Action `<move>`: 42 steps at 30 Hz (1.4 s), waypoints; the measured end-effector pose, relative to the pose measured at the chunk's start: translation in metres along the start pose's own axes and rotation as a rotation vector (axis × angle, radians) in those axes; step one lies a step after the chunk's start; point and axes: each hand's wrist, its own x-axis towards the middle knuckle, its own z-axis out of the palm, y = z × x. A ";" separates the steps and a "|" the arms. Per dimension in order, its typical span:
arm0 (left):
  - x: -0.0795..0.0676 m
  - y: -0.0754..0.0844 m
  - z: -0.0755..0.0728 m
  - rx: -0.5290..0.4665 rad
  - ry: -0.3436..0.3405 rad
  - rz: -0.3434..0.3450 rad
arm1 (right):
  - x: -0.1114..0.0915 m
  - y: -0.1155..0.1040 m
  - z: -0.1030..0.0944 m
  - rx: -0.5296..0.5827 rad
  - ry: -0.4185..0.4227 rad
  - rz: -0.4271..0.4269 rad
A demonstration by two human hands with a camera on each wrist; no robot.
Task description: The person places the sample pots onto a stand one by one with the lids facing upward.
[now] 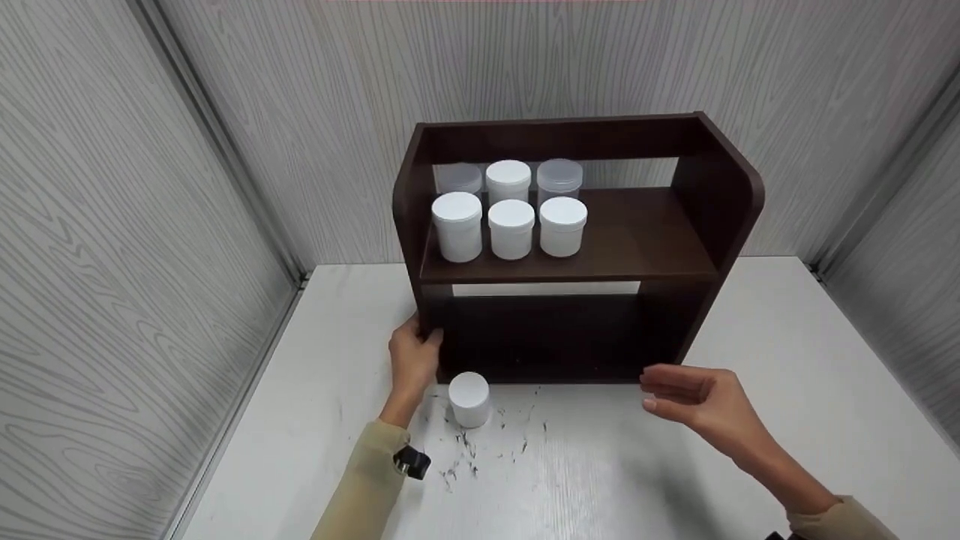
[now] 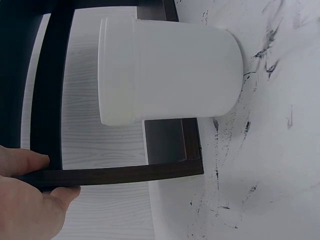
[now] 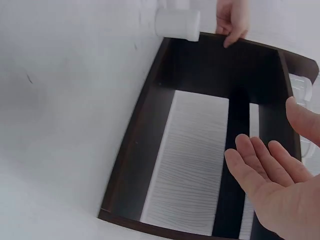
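My left hand (image 1: 414,358) grips the lower left side panel of a dark brown two-tier shelf (image 1: 570,274), thumb on one face and fingers on the other, as the left wrist view also shows. A white lidded jar (image 1: 470,401) stands upright on the table just in front of the shelf's lower left corner, beside that hand. It fills much of the left wrist view. My right hand (image 1: 709,405) hovers near the shelf's lower right front corner, holding nothing. In the right wrist view its fingers (image 3: 265,165) are extended and apart from the thumb.
On the upper tier stand several white jars (image 1: 511,229) in two rows, at the left and middle, with translucent-looking jars (image 1: 559,176) at the back. Dark scuff marks streak the white table (image 1: 570,465). Wood-grain panels (image 1: 360,90) enclose the back and sides.
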 end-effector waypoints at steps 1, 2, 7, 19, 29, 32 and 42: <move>0.000 0.000 0.000 0.000 0.001 0.000 | 0.000 0.003 0.003 -0.004 -0.002 0.006; 0.000 0.000 0.000 -0.002 0.002 -0.001 | 0.000 0.006 0.006 -0.006 -0.004 0.010; -0.001 0.001 0.000 -0.014 0.003 -0.005 | 0.004 0.022 0.021 -0.022 -0.028 0.002; -0.002 0.001 0.000 -0.020 -0.007 0.024 | 0.021 0.050 0.069 -0.015 -0.125 -0.094; -0.001 0.001 0.001 -0.023 0.008 0.036 | 0.045 0.049 0.112 0.002 -0.163 -0.147; -0.001 0.001 0.001 -0.026 0.009 0.043 | 0.053 0.048 0.123 0.002 -0.170 -0.160; -0.001 0.001 0.000 -0.023 0.003 0.036 | 0.078 0.047 0.153 -0.001 -0.215 -0.198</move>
